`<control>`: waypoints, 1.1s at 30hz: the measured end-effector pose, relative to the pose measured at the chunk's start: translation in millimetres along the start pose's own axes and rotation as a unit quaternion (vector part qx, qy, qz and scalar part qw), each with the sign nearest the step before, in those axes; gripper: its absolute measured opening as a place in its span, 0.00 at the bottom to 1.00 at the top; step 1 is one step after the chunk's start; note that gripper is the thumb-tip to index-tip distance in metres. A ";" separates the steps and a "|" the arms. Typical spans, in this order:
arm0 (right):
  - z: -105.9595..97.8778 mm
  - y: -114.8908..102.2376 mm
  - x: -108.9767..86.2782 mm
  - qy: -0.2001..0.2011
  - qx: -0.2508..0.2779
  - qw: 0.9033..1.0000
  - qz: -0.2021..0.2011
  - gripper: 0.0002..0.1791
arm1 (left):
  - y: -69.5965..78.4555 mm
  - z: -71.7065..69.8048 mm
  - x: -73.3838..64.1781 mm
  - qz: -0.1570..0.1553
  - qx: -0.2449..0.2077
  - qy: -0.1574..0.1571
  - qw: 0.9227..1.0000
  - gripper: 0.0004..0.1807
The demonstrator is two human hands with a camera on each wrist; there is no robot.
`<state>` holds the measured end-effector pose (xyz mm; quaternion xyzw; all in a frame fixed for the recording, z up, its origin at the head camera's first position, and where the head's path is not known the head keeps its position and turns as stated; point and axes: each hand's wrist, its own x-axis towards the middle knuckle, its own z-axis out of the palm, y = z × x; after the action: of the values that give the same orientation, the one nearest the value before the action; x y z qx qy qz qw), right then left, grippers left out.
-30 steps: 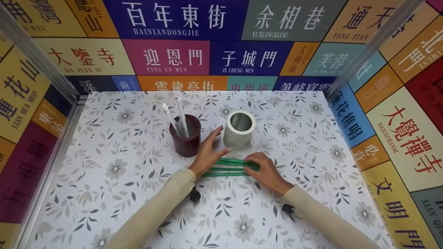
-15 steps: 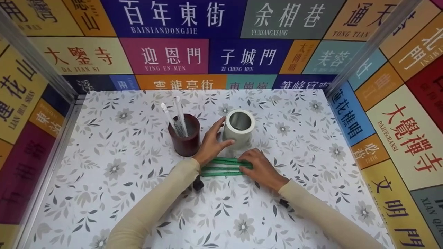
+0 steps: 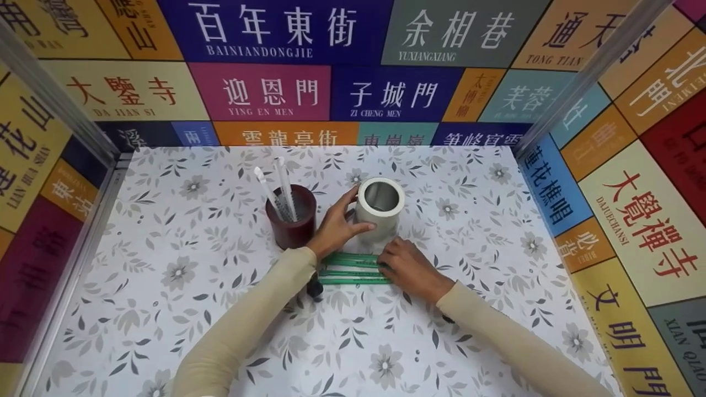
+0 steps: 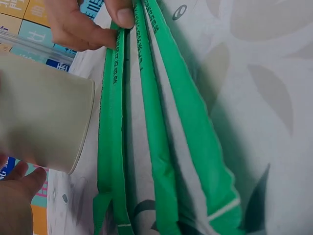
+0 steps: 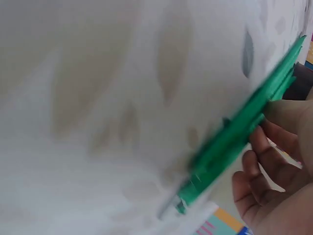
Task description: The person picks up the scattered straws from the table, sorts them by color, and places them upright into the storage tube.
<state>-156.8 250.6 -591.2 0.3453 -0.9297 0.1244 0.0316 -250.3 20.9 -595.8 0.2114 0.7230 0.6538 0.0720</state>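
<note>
Several slim green wrapped packets (image 4: 159, 147) with dark printed characters lie side by side on the table, crossing between the hands. My right hand (image 3: 413, 270) pinches the right-hand end of the packets between thumb and fingers (image 5: 266, 156); how many it holds cannot be told. My left hand (image 3: 336, 229) holds a pale grey-white cup (image 3: 380, 215) from its left side, thumb across the front and index finger by the rim. The cup stands upright, its dark inside visible from above. In the left wrist view, the cup's side (image 4: 39, 112) lies close to the packets.
A dark red cup (image 3: 295, 234) stands left of the pale cup, with two white wrapped sticks (image 3: 284, 193) leaning inside. A flower-patterned cloth (image 3: 182, 320) covers the table. Panels with large printed characters (image 3: 270, 91) wall the back and both sides.
My left hand has moved from beside the pale cup onto its side. The right hand has shifted slightly left along the green packets, its fingers drawn closer together.
</note>
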 end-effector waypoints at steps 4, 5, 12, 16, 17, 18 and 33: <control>-4.9 -2.4 3.2 0.000 -0.085 0.996 -0.033 0.03 | -0.1 2.5 3.2 -0.002 0.008 -0.005 1.000 0.60; -6.0 -3.0 3.3 0.002 -0.107 0.993 -0.040 0.03 | -0.2 2.9 3.8 -0.001 0.012 -0.005 1.000 0.60; -12.8 -2.3 -2.1 0.019 -0.181 0.981 -0.061 0.03 | 0.1 2.4 3.1 0.006 0.014 0.002 1.000 0.58; -27.5 -0.2 -8.6 0.028 -0.138 0.989 -0.044 0.04 | -0.7 -0.2 -0.1 0.009 0.014 0.000 1.000 0.58; -32.8 0.8 -10.3 0.031 -0.123 0.991 -0.038 0.04 | -0.8 -1.2 -0.7 0.009 0.014 -0.001 1.000 0.58; -38.6 1.7 -11.7 0.034 -0.107 0.993 -0.031 0.04 | -0.9 -2.2 -1.1 0.008 0.016 0.000 1.000 0.58; -83.6 41.3 -20.2 0.109 0.031 0.993 0.025 0.05 | -3.4 -3.6 -1.7 0.026 0.035 -0.003 0.999 0.57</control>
<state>-170.6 314.7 -521.9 0.3075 -0.9247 0.1905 0.1191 -250.9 16.8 -598.9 0.2341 0.7393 0.6295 0.0496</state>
